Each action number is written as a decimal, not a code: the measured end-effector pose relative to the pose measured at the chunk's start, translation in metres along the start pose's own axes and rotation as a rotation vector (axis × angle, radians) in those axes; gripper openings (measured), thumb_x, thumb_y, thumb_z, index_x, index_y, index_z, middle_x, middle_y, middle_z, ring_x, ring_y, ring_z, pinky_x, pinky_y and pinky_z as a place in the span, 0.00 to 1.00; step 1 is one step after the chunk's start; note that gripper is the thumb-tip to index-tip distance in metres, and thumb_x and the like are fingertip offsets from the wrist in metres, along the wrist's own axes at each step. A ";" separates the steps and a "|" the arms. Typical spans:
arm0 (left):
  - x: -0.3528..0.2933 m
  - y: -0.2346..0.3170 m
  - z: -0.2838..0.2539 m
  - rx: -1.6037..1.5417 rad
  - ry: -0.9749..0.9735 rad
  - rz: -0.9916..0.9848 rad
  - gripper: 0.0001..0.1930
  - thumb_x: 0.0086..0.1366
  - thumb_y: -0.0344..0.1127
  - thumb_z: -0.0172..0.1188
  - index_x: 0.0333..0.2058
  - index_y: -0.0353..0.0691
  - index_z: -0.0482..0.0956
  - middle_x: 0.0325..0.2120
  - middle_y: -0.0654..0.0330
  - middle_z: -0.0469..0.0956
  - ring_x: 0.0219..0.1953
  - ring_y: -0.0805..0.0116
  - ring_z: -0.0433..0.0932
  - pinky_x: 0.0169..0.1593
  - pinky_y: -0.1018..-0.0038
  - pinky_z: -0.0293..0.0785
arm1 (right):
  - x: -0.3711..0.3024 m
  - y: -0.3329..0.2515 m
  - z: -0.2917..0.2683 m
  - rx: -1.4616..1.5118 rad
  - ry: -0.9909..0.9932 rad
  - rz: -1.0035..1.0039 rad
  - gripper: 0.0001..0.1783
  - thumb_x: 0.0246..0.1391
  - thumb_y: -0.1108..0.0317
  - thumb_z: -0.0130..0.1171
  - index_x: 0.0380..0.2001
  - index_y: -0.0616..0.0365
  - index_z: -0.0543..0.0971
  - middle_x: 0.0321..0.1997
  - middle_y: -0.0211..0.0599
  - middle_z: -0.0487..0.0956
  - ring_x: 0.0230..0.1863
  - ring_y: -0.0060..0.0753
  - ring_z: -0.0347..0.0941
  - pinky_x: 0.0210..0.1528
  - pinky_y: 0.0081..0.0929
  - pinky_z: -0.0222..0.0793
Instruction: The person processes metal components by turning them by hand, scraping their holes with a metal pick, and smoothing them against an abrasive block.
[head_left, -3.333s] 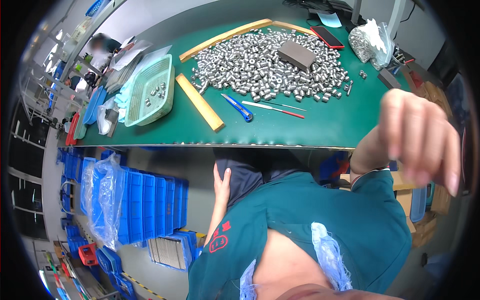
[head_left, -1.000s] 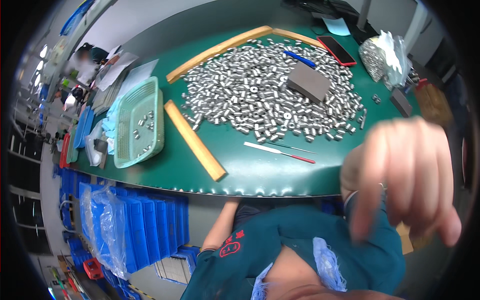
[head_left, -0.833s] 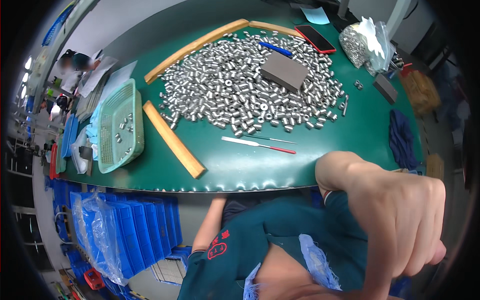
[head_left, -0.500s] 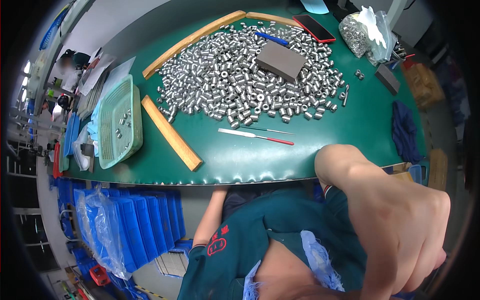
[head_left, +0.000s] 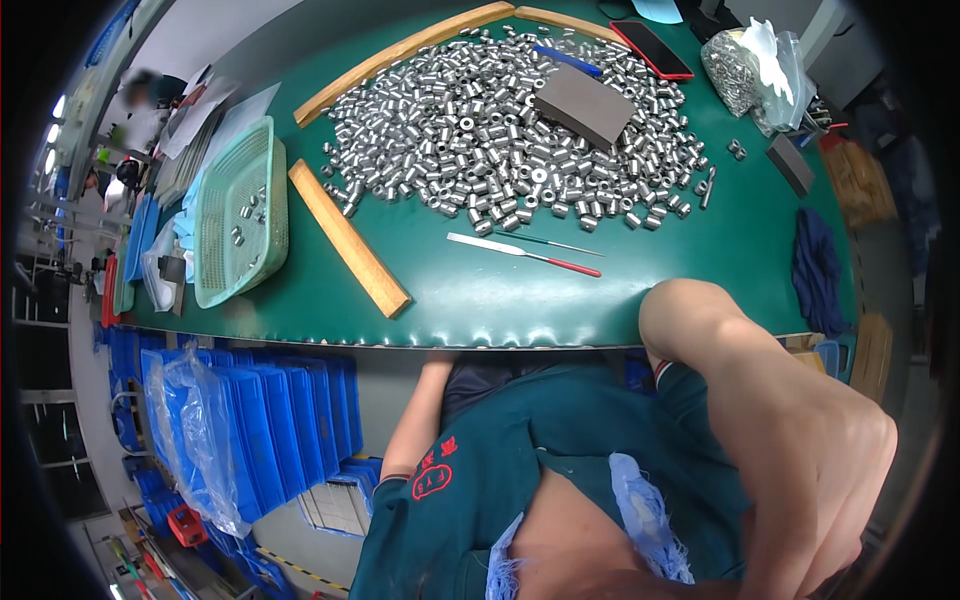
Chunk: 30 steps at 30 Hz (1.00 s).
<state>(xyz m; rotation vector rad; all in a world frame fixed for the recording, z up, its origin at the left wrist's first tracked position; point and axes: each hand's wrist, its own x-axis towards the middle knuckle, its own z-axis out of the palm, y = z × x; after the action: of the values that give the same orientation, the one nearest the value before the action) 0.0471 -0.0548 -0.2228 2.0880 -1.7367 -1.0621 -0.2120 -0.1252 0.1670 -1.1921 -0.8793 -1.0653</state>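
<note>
My right hand (head_left: 815, 480) is raised close at the lower right with its fingers curled in. Its back faces me, so anything inside it is hidden. The bent right elbow rests at the table's near edge. Of my left arm only the forearm (head_left: 420, 420) shows, hanging down to the table's underside, which hides that hand. On the green table (head_left: 500, 310), a flat file with a red handle (head_left: 560, 265) and a thin needle-like tool (head_left: 555, 243) lie before a wide heap of short metal sleeves (head_left: 440, 130). A grey-brown block (head_left: 585, 106) sits on the heap.
Wooden strips (head_left: 350, 240) border the heap. A green basket (head_left: 240, 225) with several sleeves stands left. A blue pen (head_left: 567, 60), a red-edged phone (head_left: 652, 50), bagged metal parts (head_left: 730, 70) and a dark cloth (head_left: 820, 270) lie about. Blue bins (head_left: 270, 420) stand below the table.
My view has shifted, so the table's things sit higher and slightly right in the picture. My right hand stays raised and curled. Nothing on the table has visibly moved.
</note>
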 end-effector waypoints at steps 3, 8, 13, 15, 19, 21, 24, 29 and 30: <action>-0.002 -0.005 0.001 -0.015 0.012 -0.007 0.28 0.58 0.49 0.53 0.53 0.39 0.68 0.53 0.46 0.66 0.55 0.48 0.65 0.57 0.57 0.61 | 0.003 0.009 0.004 0.013 -0.028 -0.010 0.19 0.52 0.72 0.52 0.08 0.60 0.70 0.15 0.33 0.71 0.17 0.26 0.68 0.33 0.37 0.80; -0.008 -0.017 0.003 -0.043 0.021 -0.021 0.27 0.58 0.48 0.53 0.53 0.38 0.68 0.53 0.46 0.66 0.55 0.49 0.65 0.57 0.57 0.61 | 0.002 0.014 0.006 0.035 -0.063 -0.023 0.19 0.53 0.72 0.51 0.08 0.61 0.69 0.15 0.33 0.71 0.16 0.26 0.67 0.32 0.36 0.80; -0.012 -0.024 0.006 -0.068 0.037 -0.033 0.27 0.58 0.47 0.53 0.53 0.38 0.68 0.53 0.46 0.67 0.55 0.49 0.65 0.57 0.57 0.61 | 0.006 0.021 0.004 0.058 -0.105 -0.040 0.19 0.53 0.73 0.49 0.08 0.61 0.69 0.15 0.34 0.70 0.16 0.26 0.67 0.32 0.35 0.80; -0.013 -0.024 0.007 -0.078 0.046 -0.032 0.27 0.58 0.47 0.53 0.53 0.38 0.68 0.53 0.46 0.67 0.55 0.49 0.65 0.57 0.57 0.61 | 0.009 0.011 0.002 0.064 -0.126 -0.047 0.19 0.54 0.74 0.49 0.08 0.61 0.68 0.15 0.34 0.70 0.16 0.27 0.66 0.32 0.34 0.80; 0.000 -0.029 0.003 -0.100 0.054 -0.035 0.26 0.58 0.47 0.53 0.53 0.38 0.68 0.53 0.46 0.67 0.55 0.49 0.65 0.57 0.57 0.61 | 0.005 0.015 0.001 0.075 -0.158 -0.058 0.20 0.54 0.75 0.48 0.08 0.62 0.68 0.14 0.34 0.70 0.16 0.27 0.66 0.31 0.33 0.80; -0.002 -0.035 0.004 -0.108 0.053 -0.039 0.26 0.59 0.46 0.52 0.53 0.38 0.68 0.53 0.46 0.67 0.55 0.49 0.65 0.57 0.57 0.61 | 0.005 0.021 0.003 0.080 -0.168 -0.065 0.20 0.54 0.75 0.47 0.08 0.62 0.68 0.14 0.35 0.70 0.15 0.27 0.66 0.31 0.33 0.81; -0.003 -0.039 0.008 -0.119 0.057 -0.045 0.26 0.59 0.46 0.52 0.53 0.38 0.68 0.53 0.46 0.67 0.55 0.49 0.65 0.57 0.57 0.61 | 0.012 0.030 -0.005 0.089 -0.188 -0.078 0.20 0.55 0.75 0.47 0.08 0.62 0.67 0.14 0.35 0.69 0.15 0.27 0.65 0.31 0.32 0.81; 0.008 -0.036 0.011 -0.139 0.086 -0.038 0.25 0.59 0.45 0.52 0.53 0.37 0.68 0.52 0.46 0.67 0.55 0.49 0.65 0.58 0.58 0.61 | 0.017 0.045 -0.005 0.059 -0.255 -0.020 0.22 0.57 0.74 0.46 0.08 0.61 0.66 0.14 0.34 0.68 0.15 0.27 0.65 0.27 0.28 0.77; 0.006 -0.037 0.012 -0.143 0.100 -0.042 0.25 0.59 0.45 0.52 0.53 0.37 0.68 0.52 0.46 0.67 0.55 0.49 0.65 0.58 0.58 0.61 | 0.019 0.046 -0.005 0.029 -0.285 0.049 0.24 0.59 0.71 0.45 0.08 0.59 0.65 0.14 0.33 0.67 0.15 0.26 0.64 0.24 0.24 0.72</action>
<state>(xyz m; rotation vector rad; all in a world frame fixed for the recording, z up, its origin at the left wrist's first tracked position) 0.0677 -0.0469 -0.2552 2.0596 -1.5307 -1.0421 -0.1628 -0.1317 0.1711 -1.3553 -1.0748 -0.8523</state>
